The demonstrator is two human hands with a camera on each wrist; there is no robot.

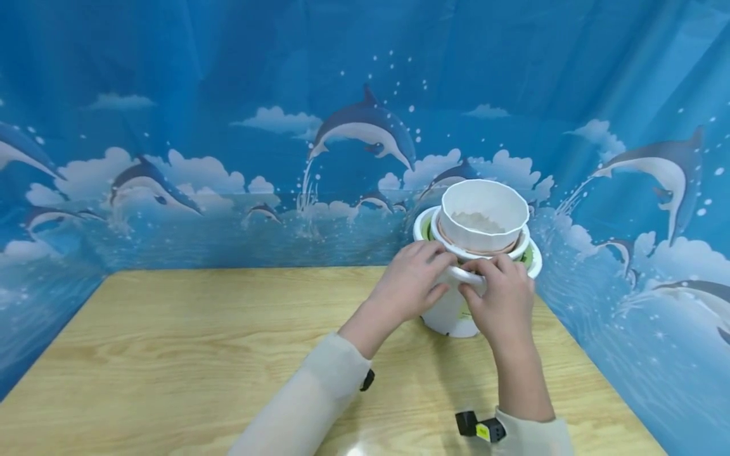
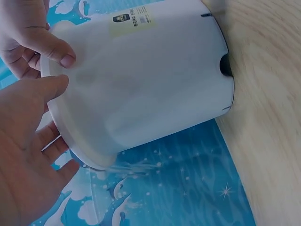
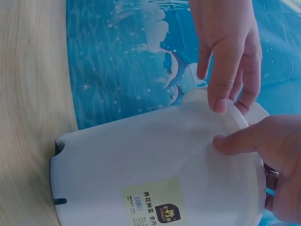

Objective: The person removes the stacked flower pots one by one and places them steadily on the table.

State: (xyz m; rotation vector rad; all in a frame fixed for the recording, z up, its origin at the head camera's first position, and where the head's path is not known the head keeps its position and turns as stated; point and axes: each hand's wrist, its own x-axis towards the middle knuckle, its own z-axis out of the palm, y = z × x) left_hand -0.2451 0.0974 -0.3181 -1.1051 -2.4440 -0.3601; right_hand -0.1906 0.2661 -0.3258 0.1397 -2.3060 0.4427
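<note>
A large white flower pot (image 1: 447, 315) stands upright at the table's right side, with a pale printed label (image 3: 153, 200) on its wall. My left hand (image 1: 413, 275) holds its near rim, fingers over the edge and thumb against the outer wall. Close beside it, my right hand (image 1: 504, 297) grips the same rim in a like way, its thumb (image 3: 230, 145) on the wall. Smaller pots are nested in the mouth, one with a white rim (image 1: 519, 248). On top sits a white faceted bowl-shaped pot (image 1: 487, 196), slightly tilted, with pale crumpled-looking material (image 1: 478, 221) inside.
The wood-grain table (image 1: 188, 354) stretches out to the left of the pots. Behind and to the right hangs a blue dolphin-print curtain (image 1: 228, 76), close to the stack. Small black devices sit at both cuffs, one (image 1: 490, 430) by the right sleeve.
</note>
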